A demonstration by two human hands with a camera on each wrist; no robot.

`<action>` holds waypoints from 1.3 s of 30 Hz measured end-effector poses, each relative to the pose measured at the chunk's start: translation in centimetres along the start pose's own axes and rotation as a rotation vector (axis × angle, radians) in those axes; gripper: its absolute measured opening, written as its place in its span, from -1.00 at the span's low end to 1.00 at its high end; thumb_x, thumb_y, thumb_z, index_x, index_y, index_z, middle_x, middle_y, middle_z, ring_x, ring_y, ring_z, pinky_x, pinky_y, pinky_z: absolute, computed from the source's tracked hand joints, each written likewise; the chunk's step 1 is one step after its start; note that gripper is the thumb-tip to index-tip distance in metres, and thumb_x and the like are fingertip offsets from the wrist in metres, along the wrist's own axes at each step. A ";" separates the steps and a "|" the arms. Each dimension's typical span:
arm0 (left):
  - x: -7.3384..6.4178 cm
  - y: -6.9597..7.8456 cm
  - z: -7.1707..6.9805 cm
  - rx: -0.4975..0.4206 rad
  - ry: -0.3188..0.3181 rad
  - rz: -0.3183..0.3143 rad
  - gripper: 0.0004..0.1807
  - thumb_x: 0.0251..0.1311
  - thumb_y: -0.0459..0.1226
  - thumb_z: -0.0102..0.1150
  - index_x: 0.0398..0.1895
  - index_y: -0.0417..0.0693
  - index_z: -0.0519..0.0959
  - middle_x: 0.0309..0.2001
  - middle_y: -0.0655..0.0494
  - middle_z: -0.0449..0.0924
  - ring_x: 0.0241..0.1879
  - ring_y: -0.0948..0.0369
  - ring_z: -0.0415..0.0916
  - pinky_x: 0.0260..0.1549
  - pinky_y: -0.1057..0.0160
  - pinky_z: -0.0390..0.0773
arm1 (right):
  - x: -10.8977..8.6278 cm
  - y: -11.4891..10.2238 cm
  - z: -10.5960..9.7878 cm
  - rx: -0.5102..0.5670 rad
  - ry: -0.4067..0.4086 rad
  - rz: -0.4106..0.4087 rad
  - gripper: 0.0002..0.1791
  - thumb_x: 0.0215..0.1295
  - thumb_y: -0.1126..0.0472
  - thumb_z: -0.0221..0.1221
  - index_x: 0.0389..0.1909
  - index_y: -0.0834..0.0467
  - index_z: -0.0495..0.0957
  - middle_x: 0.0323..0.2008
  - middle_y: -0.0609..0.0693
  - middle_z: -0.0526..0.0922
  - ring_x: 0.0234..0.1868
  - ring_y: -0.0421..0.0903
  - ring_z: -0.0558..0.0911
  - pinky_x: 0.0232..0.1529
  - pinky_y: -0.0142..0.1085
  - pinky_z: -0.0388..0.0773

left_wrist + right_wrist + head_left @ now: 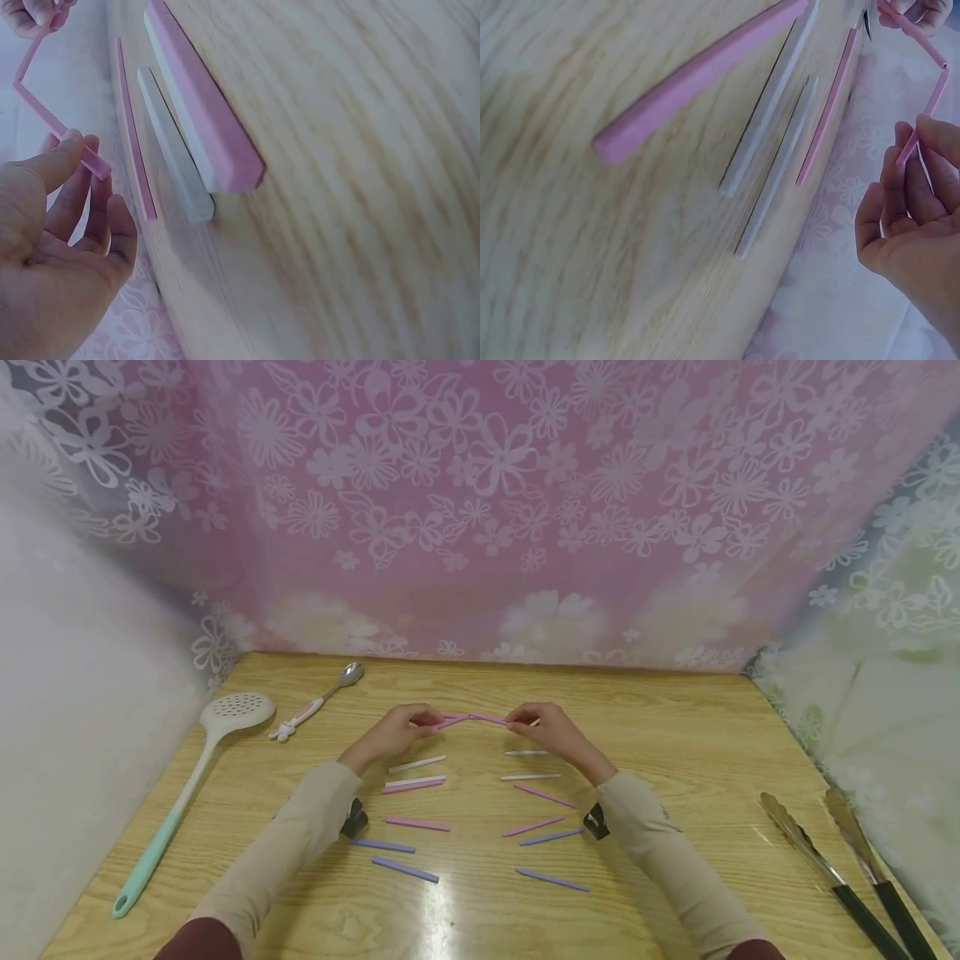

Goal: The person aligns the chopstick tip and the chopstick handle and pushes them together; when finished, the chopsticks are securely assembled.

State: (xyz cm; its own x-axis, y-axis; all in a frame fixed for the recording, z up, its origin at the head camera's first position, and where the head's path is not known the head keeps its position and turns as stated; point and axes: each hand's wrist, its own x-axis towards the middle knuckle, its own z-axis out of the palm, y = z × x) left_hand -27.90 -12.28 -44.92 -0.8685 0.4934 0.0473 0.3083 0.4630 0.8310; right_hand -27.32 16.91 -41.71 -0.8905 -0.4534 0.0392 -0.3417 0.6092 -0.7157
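Observation:
My left hand [396, 731] pinches a pink chalk stick [46, 112] between thumb and fingers at the far middle of the table. Opposite it, my right hand [551, 729] grips another pink chalk stick [934, 96] the same way. The inner tips of the two sticks meet at a shallow angle between the hands, raised off the tabletop. Behind the left stick, a further pink stick [133, 135] lies on the wood. Closest to the left hand are a white stick [417, 764] and a white-and-pink pair side by side; white sticks [530, 777] also lie below the right hand.
Pink and blue sticks [405, 869] lie in two columns toward the front. To the left are a slotted turner [238, 713] with a mint handle and a spoon [303, 713] with a rabbit handle. Black-handled tongs [832, 868] lie at right. A flowered cloth [480, 527] hangs behind.

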 end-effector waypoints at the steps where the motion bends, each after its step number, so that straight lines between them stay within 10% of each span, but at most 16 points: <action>1: 0.0 0.0 0.0 -0.001 0.000 -0.001 -0.78 0.32 -0.34 0.09 -0.02 -0.21 0.56 -0.03 -0.07 0.59 0.02 0.01 0.49 0.09 0.00 0.46 | 0.0 0.0 0.0 -0.002 -0.003 -0.005 -0.78 0.35 0.22 0.14 -0.13 0.27 0.63 -0.21 0.09 0.67 -0.22 -0.03 0.59 -0.23 -0.20 0.57; 39: -0.3 0.6 -0.4 0.099 -0.014 0.020 -0.76 0.34 -0.34 0.06 -0.01 -0.23 0.59 -0.07 -0.09 0.61 -0.13 0.09 0.48 -0.13 0.20 0.52 | 0.0 -0.6 0.8 0.009 -0.072 0.034 -0.72 0.36 0.19 0.13 -0.05 0.27 0.62 -0.15 0.17 0.66 -0.34 -0.05 0.55 -0.34 -0.30 0.49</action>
State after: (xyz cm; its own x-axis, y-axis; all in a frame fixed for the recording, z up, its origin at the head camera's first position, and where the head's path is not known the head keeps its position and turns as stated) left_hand -27.58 -12.44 -44.25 -0.8566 0.5131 0.0550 0.3630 0.5234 0.7709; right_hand -26.85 16.04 -41.83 -0.8777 -0.4779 -0.0352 -0.3084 0.6195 -0.7219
